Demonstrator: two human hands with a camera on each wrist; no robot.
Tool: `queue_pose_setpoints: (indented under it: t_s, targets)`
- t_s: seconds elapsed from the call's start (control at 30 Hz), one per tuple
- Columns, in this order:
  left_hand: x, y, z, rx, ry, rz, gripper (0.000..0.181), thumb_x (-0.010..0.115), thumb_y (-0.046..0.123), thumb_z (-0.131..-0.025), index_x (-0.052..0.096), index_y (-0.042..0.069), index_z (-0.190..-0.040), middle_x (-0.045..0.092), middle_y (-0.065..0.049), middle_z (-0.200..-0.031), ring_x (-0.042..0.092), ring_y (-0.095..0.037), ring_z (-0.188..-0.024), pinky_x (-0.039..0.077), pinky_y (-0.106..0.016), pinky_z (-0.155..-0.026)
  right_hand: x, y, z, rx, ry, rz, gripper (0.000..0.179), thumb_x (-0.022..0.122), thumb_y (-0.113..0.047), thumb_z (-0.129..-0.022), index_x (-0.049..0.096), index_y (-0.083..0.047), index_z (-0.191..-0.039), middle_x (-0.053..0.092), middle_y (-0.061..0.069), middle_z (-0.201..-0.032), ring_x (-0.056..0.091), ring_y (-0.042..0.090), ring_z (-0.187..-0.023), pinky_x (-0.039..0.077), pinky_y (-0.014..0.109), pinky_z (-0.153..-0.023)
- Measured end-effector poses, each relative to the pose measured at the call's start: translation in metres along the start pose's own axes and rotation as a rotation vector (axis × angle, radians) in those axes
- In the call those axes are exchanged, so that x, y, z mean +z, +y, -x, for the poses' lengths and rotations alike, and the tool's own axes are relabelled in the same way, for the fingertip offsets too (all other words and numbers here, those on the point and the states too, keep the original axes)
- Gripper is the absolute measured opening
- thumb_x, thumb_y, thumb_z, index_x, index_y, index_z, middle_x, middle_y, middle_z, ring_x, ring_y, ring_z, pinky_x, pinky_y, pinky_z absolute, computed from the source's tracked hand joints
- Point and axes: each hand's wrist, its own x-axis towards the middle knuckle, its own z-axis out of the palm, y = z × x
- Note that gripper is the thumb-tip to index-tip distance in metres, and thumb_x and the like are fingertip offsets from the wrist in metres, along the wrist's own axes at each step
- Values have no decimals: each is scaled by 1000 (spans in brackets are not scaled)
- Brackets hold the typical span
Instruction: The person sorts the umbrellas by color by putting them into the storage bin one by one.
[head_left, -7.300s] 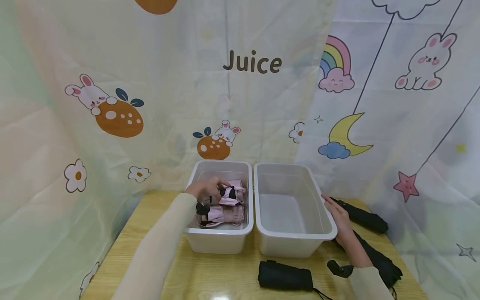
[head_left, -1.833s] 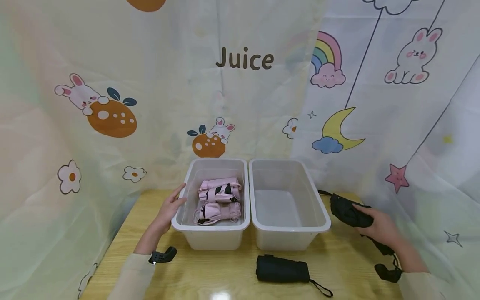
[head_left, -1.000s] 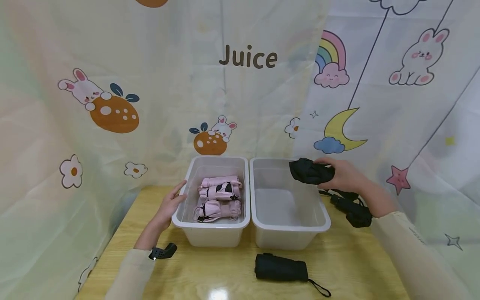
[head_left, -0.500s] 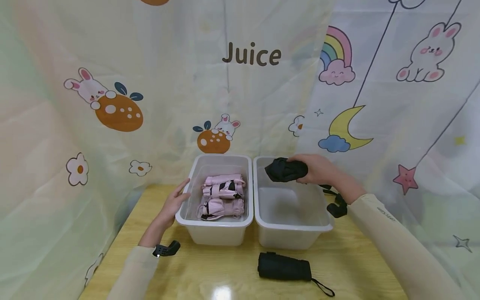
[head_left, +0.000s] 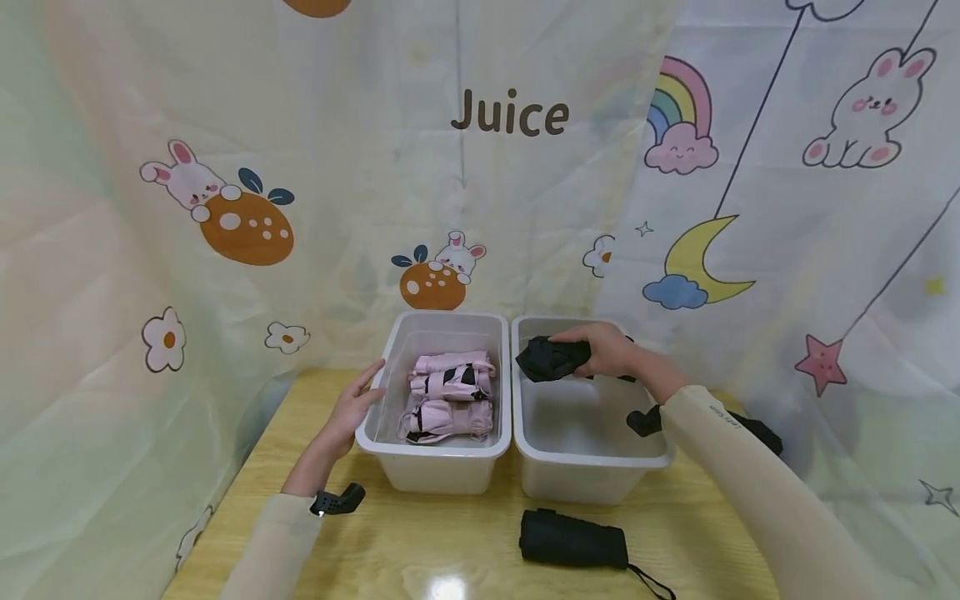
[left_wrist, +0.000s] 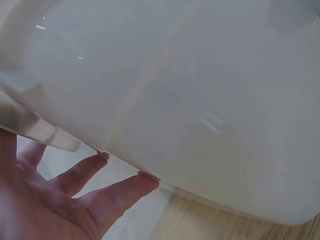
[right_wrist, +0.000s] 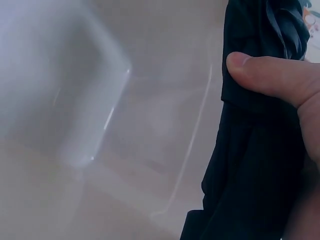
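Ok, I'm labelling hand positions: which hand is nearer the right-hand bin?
Right. The right hand is at the opening of the right-hand bin, holding a black bundle; the left hand touches the outer left side of the left-hand bin, farther off.

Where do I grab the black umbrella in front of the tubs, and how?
Grab the umbrella round its middle, probably best from above: it's a long roll lying flat on the table, with nothing on top. The loop at its right end looks thin, so lifting there might let it swing.
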Motion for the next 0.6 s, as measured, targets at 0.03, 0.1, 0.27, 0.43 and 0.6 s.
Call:
queue_pose_setpoints:
  t_s: [0.03,0.1,0.27,0.43,0.6]
  targets:
    - [0,0,0,-1,-1,-2,59,48,20,-102,24,22,-156,30,-26,-151,40,-50,-126,40,-60,-96,2,2,-1,6,-1,-9,73,89,-7,-67,61,-18,-134,61,7,-129,55,29,-119,44,48,-97]
    - [1,-1,0,-3,-5,-7,59,48,20,-103,24,23,-156,29,-25,-151,40,-50,-126,41,-60,-95,7,5,-4,27,-4,-14,73,90,-9,-67,61,-19,-134,62,6,-129,56,28,-118,45,48,-96]
    - [1,0,-2,11,1,3,59,48,20,-102,24,22,-156,29,-26,-151,40,-51,-126,40,-60,-95,17,12,-10,79,-37,-65,74,88,-8,-68,60,-19,-135,61,7,-130,56,29,-116,47,47,-93]
    - [2,0,-1,-1,10,11,58,48,19,-102,25,22,-156,29,-24,-152,40,-51,-126,40,-60,-96,26,21,-17,123,-107,-121,75,87,-7,-71,57,-19,-138,57,9,-135,55,31,-117,50,45,-88]
    - [3,-1,0,-2,7,35,58,47,18,-103,25,22,-156,30,-23,-152,40,-51,-126,39,-60,-97,35,34,-25,149,-134,-138,76,88,-6,-69,58,-19,-138,56,9,-136,55,30,-115,52,43,-84]
